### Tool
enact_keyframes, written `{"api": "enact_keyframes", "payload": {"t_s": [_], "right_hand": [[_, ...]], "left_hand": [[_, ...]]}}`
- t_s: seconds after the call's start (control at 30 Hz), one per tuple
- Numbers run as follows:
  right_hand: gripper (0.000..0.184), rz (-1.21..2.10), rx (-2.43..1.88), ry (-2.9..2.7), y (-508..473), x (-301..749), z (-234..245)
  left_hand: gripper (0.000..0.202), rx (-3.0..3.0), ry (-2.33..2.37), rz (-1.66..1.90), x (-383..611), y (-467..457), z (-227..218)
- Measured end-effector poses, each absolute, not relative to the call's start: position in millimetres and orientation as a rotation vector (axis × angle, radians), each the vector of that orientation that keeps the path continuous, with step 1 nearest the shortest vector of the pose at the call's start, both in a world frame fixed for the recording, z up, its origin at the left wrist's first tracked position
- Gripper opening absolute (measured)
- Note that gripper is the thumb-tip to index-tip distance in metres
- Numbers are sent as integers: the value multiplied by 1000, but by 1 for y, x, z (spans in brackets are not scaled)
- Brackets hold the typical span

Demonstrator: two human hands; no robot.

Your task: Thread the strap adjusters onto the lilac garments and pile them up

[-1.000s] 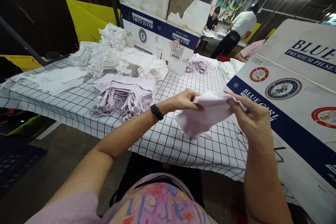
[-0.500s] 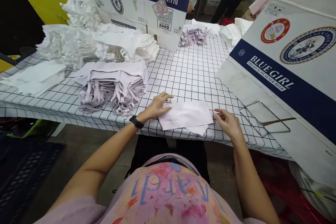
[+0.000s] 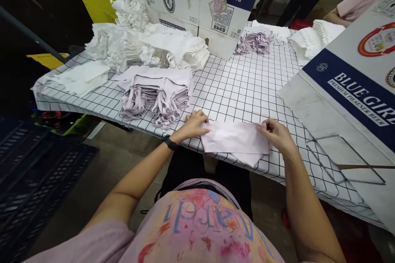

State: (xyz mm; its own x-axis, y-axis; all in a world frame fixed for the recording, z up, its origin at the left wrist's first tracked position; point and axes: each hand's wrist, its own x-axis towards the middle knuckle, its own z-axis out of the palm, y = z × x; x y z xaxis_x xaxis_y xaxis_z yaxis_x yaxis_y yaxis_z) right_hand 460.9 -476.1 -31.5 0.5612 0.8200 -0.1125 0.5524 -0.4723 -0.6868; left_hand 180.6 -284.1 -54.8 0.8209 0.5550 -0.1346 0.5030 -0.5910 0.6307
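A pale pink piece of cloth [image 3: 235,136] lies flat near the table's front edge, with a second layer sticking out beneath its lower right side. My left hand [image 3: 196,125], wearing a dark watch on the wrist, grips the cloth's upper left corner between thumb and fingers. At the upper right corner, my right hand [image 3: 277,134] pinches the same cloth. Left of my hands sits a stack of pale mauve cloth pieces [image 3: 163,80] with looped straps hanging toward me.
White cloth bundles [image 3: 120,45] are heaped behind the mauve stack. An upside-down beer carton [image 3: 197,4] stands at the back, another carton [image 3: 348,86] at right beside a thin wire frame [image 3: 345,158]. Across the checked table [image 3: 240,86], a person's arm [image 3: 339,17] shows near more stacks.
My right hand has moved onto the cloth's upper right corner and closed on it. My left fingers have drawn together at the left corner. The whole view has shifted.
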Motion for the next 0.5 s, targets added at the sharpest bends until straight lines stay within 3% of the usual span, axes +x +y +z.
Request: {"api": "enact_keyframes", "payload": {"t_s": [0.27,0.5], "right_hand": [[41,670,-1869,-772,-525,461,46],[38,507,-1845,-745,-544,459,93]], "left_hand": [[26,2378,635,151,175,-266,-47],[31,2079,467,511,171,-260,13]]}}
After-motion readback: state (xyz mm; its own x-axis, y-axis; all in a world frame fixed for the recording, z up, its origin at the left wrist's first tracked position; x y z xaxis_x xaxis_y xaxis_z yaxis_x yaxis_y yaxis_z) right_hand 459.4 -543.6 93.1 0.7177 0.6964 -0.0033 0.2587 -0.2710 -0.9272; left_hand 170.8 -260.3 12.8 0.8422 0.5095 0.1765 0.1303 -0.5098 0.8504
